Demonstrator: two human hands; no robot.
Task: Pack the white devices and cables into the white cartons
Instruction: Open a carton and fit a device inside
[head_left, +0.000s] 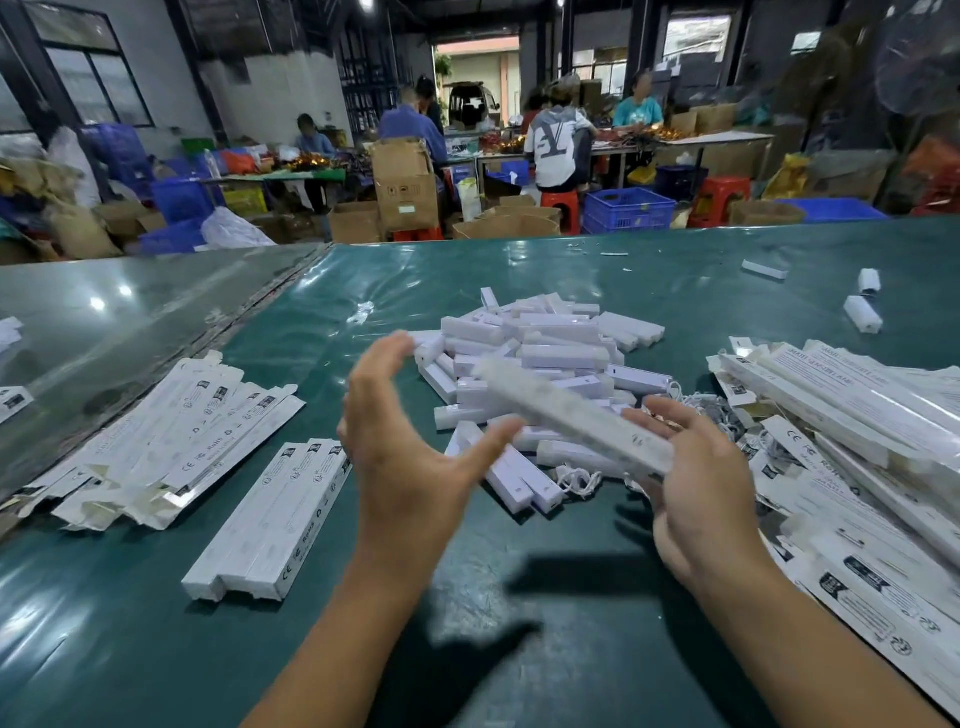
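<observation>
Two bare forearms reach over the glossy green table (156, 597), with open room between them. The left hand (410, 457) is spread, holding nothing. The right hand (701, 483) grips a long white carton (571, 415), blurred, above the pile of smooth white devices (545, 353). Flat cartons (171, 441) lie left and right; cables (576, 480) lie beside the pile.

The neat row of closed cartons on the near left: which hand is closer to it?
Left. The left hand hovers open just right of the closed cartons. The right hand is farther right, holding a blurred white carton by its near end.
</observation>
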